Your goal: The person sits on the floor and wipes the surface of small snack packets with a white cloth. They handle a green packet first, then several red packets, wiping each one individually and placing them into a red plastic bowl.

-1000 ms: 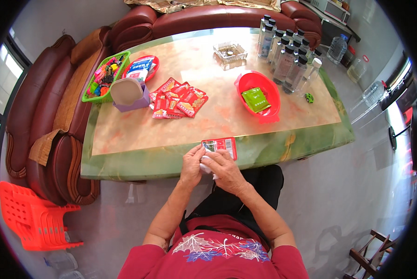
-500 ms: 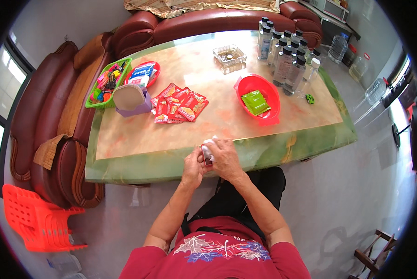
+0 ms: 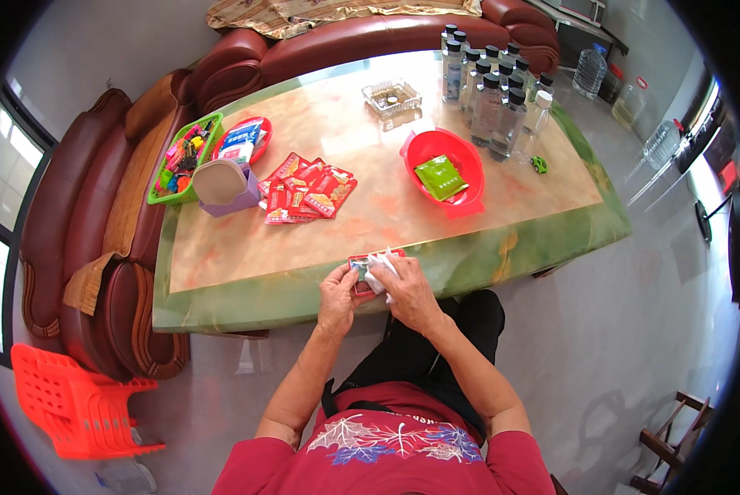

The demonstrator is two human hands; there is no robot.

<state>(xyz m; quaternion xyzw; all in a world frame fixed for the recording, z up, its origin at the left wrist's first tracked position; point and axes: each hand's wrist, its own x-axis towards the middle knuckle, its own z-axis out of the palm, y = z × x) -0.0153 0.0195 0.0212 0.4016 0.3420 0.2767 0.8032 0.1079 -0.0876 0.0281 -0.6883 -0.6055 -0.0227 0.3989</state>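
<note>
At the table's near edge, my left hand [image 3: 337, 299] grips a small flat rectangular thing with a red rim [image 3: 358, 264]; its face looks partly dark and greenish, and its kind I cannot make out. My right hand [image 3: 413, 297] pinches a crumpled white tissue [image 3: 380, 278] against that face. Both hands hide much of the two things. Beyond my hands, several red packets [image 3: 308, 194] lie overlapping on the table. A red plastic basin [image 3: 444, 144] to their right holds a green packet [image 3: 441, 177].
Several clear bottles with dark caps [image 3: 487, 107] stand far right, beside a green toy car [image 3: 539, 164]. A glass ashtray [image 3: 392, 97] sits at the back. On the left are a purple container [image 3: 228, 194], a green basket [image 3: 169, 197] and a red bowl [image 3: 263, 150]. Red plastic stools [image 3: 77, 400] are stacked on the floor.
The red-rimmed thing has tilted so that more of its face shows. My right hand has moved slightly right and down with the tissue, and the whole view has shifted a little.
</note>
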